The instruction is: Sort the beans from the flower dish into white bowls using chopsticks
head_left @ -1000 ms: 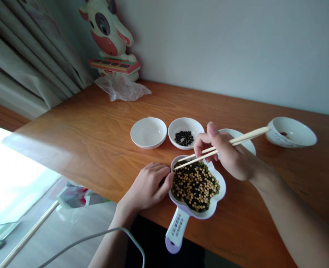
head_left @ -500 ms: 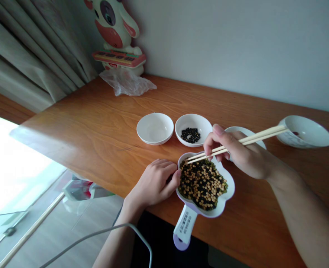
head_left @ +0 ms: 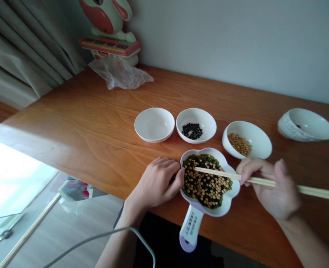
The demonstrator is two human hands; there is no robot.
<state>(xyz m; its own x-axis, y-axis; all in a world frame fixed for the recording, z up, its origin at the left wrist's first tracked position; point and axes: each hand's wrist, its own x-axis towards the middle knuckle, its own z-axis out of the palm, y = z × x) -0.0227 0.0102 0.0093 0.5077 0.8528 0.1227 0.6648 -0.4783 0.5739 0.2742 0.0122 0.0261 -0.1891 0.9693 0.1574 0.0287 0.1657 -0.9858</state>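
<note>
Head view only.

Hidden or unclear: toy point(head_left: 108, 29) at back left cut off at top edge, only lower body and small keyboard showing. Chopsticks point(head_left: 264, 181) running out of frame at right edge, far ends unseen. Contents of far-right bowl point(head_left: 306, 124) hard to make out, just a dark speck near its rim. Right hand point(head_left: 273, 188) slightly motion-blurred; forearm cut off at lower right corner. Cable point(head_left: 103, 238) at bottom partly out of frame.

Hands: left hand point(head_left: 157, 184) resting palm-down on table point(head_left: 83, 126), fingers loosely curled together, thumb tip touching left rim of flower-shaped dish point(head_left: 231, 201). Right hand just right of that dish, fingers pinched around the 2 chopsticks, held nearly level, tips over the mixed beans point(head_left: 206, 182) near the dish's upper left.

Materials and shapes: dish white, lobed, glossy, with short handle point(head_left: 190, 230) overhanging table edge, printed label on it. Beans small and round, in yellow, black and green, piled together. 3 smooth white round bowls in a row behind: left bowl point(head_left: 154, 124), middle bowl point(head_left: 196, 124) with black beans, right bowl point(head_left: 248, 139) with yellow beans. Table orange-brown wood with visible grain, lightly glossy. Crumpled clear plastic bag point(head_left: 122, 74) in front of toy. Pleated grey curtain point(head_left: 22, 48) at left.
</note>
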